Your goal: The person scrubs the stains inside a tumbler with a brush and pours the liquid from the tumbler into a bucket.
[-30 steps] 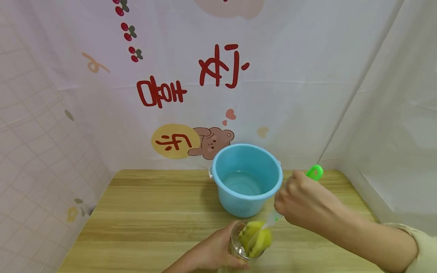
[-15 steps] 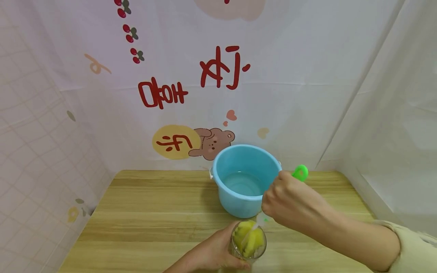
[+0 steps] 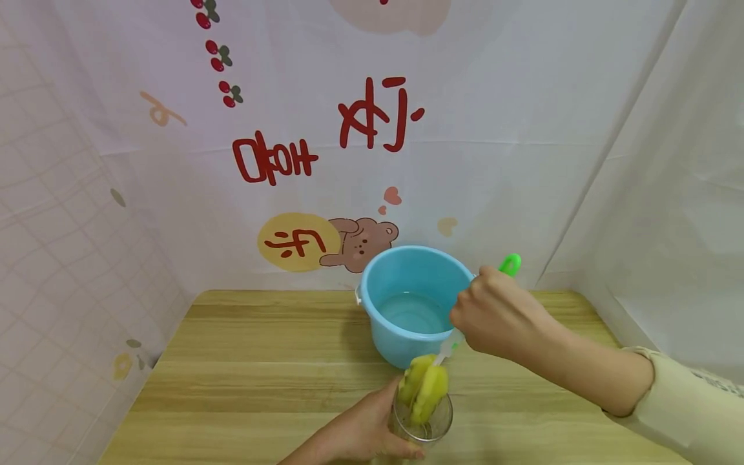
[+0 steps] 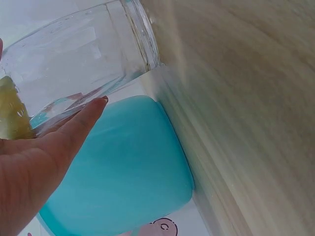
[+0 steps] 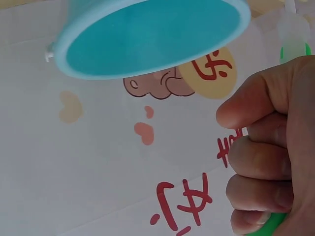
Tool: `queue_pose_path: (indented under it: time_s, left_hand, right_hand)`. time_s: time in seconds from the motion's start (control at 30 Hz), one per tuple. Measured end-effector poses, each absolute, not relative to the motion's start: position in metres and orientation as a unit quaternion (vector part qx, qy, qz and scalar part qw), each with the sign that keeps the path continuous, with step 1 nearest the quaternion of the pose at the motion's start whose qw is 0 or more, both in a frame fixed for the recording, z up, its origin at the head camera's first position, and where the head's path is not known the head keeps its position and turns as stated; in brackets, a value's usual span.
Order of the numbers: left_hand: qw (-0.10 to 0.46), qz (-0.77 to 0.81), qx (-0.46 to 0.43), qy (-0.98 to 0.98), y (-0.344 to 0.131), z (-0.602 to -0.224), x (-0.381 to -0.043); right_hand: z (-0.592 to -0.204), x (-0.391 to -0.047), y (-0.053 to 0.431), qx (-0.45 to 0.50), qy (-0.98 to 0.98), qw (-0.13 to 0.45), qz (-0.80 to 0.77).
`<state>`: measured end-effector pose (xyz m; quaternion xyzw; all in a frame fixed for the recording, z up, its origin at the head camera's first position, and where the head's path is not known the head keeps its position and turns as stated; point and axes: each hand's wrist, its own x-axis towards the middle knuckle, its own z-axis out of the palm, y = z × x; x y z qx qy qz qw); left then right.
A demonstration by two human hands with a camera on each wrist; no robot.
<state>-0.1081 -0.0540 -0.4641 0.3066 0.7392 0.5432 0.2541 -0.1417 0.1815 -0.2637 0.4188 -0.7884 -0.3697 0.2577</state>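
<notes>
In the head view my left hand (image 3: 363,426) grips a clear drinking glass (image 3: 440,423) by its side, near the front of the table. The left wrist view shows the glass (image 4: 74,59) with a finger along its wall. My right hand (image 3: 496,313) is wrapped round the green handle (image 3: 511,265) of a sponge cup brush. Its yellow sponge head (image 3: 429,391) is partly inside the glass and sticks up above the rim. In the right wrist view the fingers of my right hand (image 5: 261,152) are curled tightly round the handle.
A light blue bucket (image 3: 395,345) with some water in it stands just behind the glass, close to my right hand. The wooden table (image 3: 261,361) ends at a white patterned cloth backdrop (image 3: 494,161), with cloth on both sides too.
The brush first went left and deeper into the glass with my right hand, then rose, so more sponge shows above the rim. My left hand and the glass have barely moved.
</notes>
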Motion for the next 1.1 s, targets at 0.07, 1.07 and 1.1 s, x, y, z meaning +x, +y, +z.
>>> queue_pose_path:
  time_s: [0.07, 1.07, 1.1]
  left_hand:
    - [0.251, 0.540, 0.303, 0.744, -0.055, -0.464, -0.108]
    - [0.222, 0.509, 0.313, 0.770, -0.058, -0.464, -0.105]
    - [0.221, 0.510, 0.316, 0.769, -0.058, -0.464, -0.105]
  right_hand:
    - [-0.265, -0.143, 0.185, 0.420, -0.795, 0.249, -0.360]
    - [-0.281, -0.125, 0.256, 0.442, -0.807, 0.272, -0.281]
    - [-0.282, -0.126, 0.258, 0.445, -0.806, 0.279, -0.272]
